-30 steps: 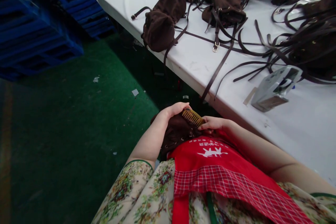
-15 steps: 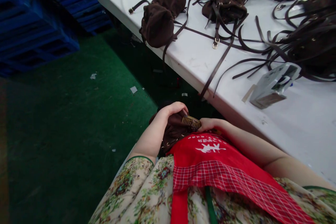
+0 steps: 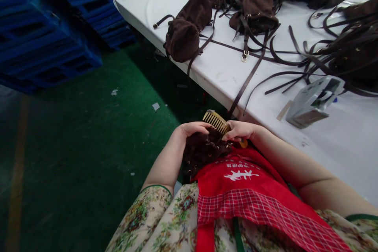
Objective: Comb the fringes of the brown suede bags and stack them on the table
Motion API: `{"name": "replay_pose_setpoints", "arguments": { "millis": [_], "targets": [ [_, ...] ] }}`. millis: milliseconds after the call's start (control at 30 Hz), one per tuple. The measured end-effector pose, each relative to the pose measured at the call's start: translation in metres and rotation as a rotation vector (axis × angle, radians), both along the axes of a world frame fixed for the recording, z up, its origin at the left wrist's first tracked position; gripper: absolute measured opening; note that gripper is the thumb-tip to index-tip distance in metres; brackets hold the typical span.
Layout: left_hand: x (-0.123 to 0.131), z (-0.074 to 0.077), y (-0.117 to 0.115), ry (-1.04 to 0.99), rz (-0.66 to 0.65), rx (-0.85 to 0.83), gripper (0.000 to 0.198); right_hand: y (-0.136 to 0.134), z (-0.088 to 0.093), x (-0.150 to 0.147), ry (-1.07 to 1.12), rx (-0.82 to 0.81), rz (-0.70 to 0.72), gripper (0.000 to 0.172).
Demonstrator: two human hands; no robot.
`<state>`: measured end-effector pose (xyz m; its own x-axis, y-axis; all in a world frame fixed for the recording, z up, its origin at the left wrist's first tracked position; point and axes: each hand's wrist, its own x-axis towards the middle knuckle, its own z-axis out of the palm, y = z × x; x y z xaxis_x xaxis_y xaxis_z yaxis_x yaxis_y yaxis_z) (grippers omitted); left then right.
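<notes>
My right hand [image 3: 240, 130] is closed around a yellow-brown wide-toothed comb [image 3: 215, 121], whose orange handle end pokes out below the fingers. The comb's teeth face down toward a dark brown fabric bag [image 3: 202, 152] with metal eyelets, lying in my lap against the red apron [image 3: 233, 173]. On the bag's upper edge, my left hand [image 3: 196, 128] grips the cloth, thumb and fingers bent over it. Part of the bag is hidden by my left forearm and the apron.
On the white table [image 3: 218, 67] lie a brown bag [image 3: 184, 39], another bag [image 3: 258, 8] and more bags with trailing straps at right. A clear plastic holder [image 3: 314, 102] stands near the table's edge. Blue pallets [image 3: 44, 43] are stacked at left on the green floor [image 3: 88, 145].
The comb has risen from the bag and tilted, its teeth now showing more. My right hand has lifted slightly with it. My left hand has flattened lower over the bag; the camera view has shifted.
</notes>
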<state>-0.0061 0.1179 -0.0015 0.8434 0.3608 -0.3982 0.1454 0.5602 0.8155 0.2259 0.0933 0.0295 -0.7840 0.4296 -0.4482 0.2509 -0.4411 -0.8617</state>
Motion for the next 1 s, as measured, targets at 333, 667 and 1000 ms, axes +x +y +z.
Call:
{"name": "replay_pose_setpoints", "arguments": {
  "millis": [333, 667, 1000],
  "targets": [
    [0.033, 0.024, -0.046, -0.015, -0.162, 0.185, 0.036, 0.032, 0.027, 0.0, -0.195, 0.179, 0.354, 0.034],
    [0.028, 0.0, -0.072, -0.25, 0.245, -0.144, 0.023, 0.027, 0.014, -0.009, -0.558, 0.517, -0.113, 0.049],
    [0.02, -0.009, -0.071, -0.295, 0.287, -0.215, 0.025, -0.051, 0.016, -0.01, -0.77, 1.042, 0.087, 0.029]
  ]
}}
